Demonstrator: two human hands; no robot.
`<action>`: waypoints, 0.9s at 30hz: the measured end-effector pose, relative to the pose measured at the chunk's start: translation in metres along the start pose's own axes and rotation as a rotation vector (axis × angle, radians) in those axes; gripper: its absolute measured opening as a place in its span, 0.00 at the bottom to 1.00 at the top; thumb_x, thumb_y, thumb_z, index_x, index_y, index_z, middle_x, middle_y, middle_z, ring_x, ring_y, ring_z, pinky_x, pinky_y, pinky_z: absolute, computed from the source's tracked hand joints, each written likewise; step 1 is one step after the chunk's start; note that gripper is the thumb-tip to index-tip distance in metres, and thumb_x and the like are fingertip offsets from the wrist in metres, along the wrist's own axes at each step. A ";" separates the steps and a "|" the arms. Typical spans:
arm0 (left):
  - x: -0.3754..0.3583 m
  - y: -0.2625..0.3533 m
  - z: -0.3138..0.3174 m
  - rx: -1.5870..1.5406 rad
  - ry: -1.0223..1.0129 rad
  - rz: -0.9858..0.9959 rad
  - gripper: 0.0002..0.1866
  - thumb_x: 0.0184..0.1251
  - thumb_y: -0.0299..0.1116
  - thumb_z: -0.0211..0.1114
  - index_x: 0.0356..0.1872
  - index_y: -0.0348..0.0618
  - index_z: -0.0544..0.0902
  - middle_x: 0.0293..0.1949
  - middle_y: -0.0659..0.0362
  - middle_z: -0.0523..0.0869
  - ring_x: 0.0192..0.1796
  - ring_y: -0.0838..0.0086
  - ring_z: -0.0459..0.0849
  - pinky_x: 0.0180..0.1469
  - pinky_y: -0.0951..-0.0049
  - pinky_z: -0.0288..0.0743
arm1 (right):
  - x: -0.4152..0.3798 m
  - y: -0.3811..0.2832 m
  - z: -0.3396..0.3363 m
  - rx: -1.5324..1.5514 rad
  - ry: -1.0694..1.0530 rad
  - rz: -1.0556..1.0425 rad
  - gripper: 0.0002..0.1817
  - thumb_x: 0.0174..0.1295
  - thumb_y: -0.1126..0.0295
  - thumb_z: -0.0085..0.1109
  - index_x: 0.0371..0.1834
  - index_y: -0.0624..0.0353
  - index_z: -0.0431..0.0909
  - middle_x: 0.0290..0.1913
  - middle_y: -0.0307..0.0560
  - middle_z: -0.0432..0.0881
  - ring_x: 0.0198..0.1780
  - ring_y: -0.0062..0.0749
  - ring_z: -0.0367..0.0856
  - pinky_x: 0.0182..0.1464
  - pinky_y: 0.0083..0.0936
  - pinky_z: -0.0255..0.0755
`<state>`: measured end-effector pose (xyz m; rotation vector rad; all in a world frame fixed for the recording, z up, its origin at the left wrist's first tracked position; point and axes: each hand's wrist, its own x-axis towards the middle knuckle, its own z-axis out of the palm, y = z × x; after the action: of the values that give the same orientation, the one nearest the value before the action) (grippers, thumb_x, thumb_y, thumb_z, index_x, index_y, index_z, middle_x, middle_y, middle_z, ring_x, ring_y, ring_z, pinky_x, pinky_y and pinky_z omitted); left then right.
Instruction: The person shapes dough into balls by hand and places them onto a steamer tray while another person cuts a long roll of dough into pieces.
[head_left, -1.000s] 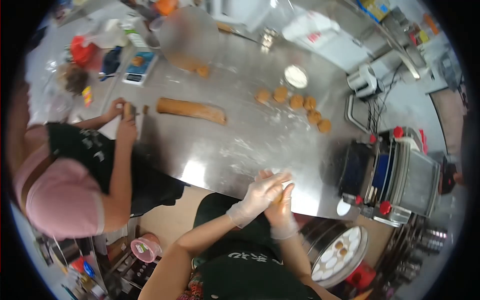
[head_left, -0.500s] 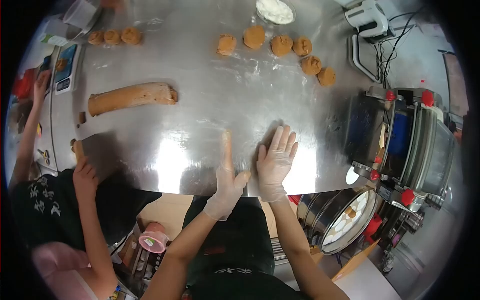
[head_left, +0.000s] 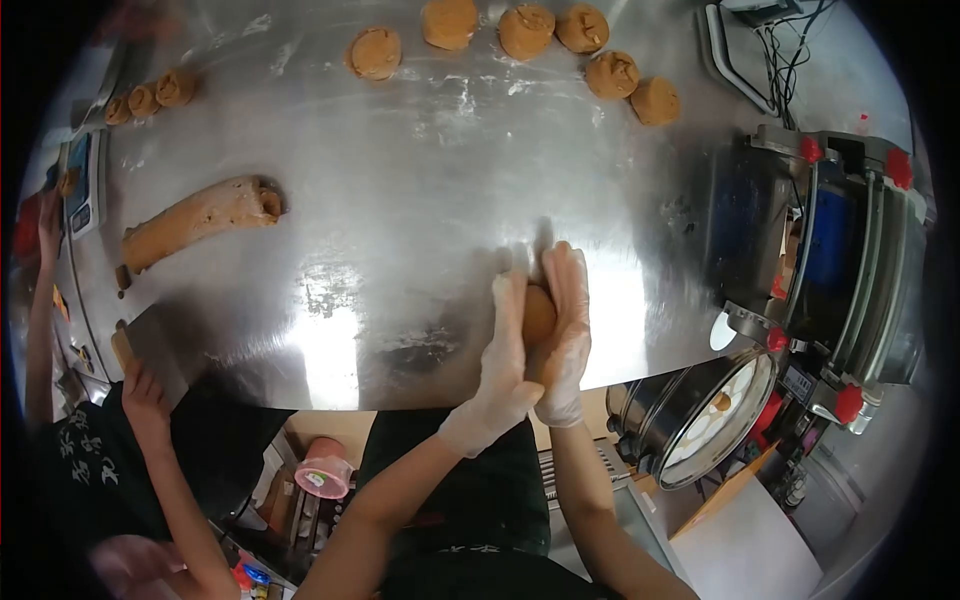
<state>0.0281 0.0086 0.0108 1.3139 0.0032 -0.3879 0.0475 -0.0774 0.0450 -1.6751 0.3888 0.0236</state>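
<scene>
My left hand (head_left: pixel 497 365) and my right hand (head_left: pixel 566 345), both in clear plastic gloves, are cupped around a brown dough ball (head_left: pixel 539 316) near the front edge of the steel table. The palms press its two sides, fingers pointing away from me. Part of the ball is hidden by the gloves. Farther back sits an arc of several brown dough pieces (head_left: pixel 526 32), round and rough on top. On the left lies a thick brown dough log (head_left: pixel 200 217), with a small dough scrap (head_left: pixel 122 278) by its near end.
A co-worker's hand (head_left: pixel 147 400) at the left holds a wide flat blade (head_left: pixel 160 340) with a wooden handle. Smaller dough pieces (head_left: pixel 144 99) and a scale (head_left: pixel 85 185) are at the far left. At right stand a roller machine (head_left: pixel 835 250) and a round metal steamer (head_left: pixel 650 430).
My hands have come together around a dough ball; before, they were apart with fingers stretched over the table. The view has shifted, so the far dough pieces sit higher in it.
</scene>
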 end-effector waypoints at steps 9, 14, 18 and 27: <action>0.017 0.025 -0.002 0.097 -0.002 -0.120 0.57 0.67 0.71 0.44 0.81 0.32 0.41 0.81 0.41 0.52 0.83 0.50 0.48 0.81 0.57 0.44 | 0.008 -0.001 0.004 0.036 -0.044 0.015 0.56 0.70 0.25 0.28 0.84 0.66 0.39 0.85 0.58 0.44 0.85 0.48 0.42 0.82 0.40 0.43; 0.037 0.000 -0.018 0.068 0.022 0.166 0.52 0.68 0.58 0.55 0.80 0.29 0.46 0.79 0.35 0.54 0.82 0.42 0.53 0.80 0.54 0.50 | 0.001 0.004 0.006 0.024 -0.050 0.014 0.58 0.69 0.23 0.29 0.84 0.66 0.40 0.85 0.57 0.44 0.85 0.46 0.42 0.82 0.39 0.43; 0.032 0.017 -0.007 0.068 -0.017 -0.076 0.48 0.71 0.53 0.54 0.81 0.30 0.45 0.80 0.36 0.51 0.82 0.43 0.51 0.80 0.54 0.50 | 0.017 0.003 0.006 0.028 -0.078 0.008 0.59 0.68 0.23 0.30 0.83 0.67 0.42 0.84 0.57 0.46 0.85 0.46 0.43 0.82 0.38 0.44; 0.050 0.004 -0.013 -0.071 -0.103 0.065 0.61 0.68 0.75 0.46 0.80 0.28 0.38 0.81 0.35 0.44 0.84 0.48 0.43 0.81 0.57 0.44 | 0.014 0.018 -0.008 -0.093 -0.208 -0.071 0.41 0.70 0.56 0.35 0.82 0.69 0.47 0.83 0.64 0.49 0.84 0.60 0.43 0.82 0.46 0.40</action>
<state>0.0791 0.0077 0.0005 1.2194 -0.1109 -0.3956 0.0541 -0.0903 0.0255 -1.7576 0.1734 0.1644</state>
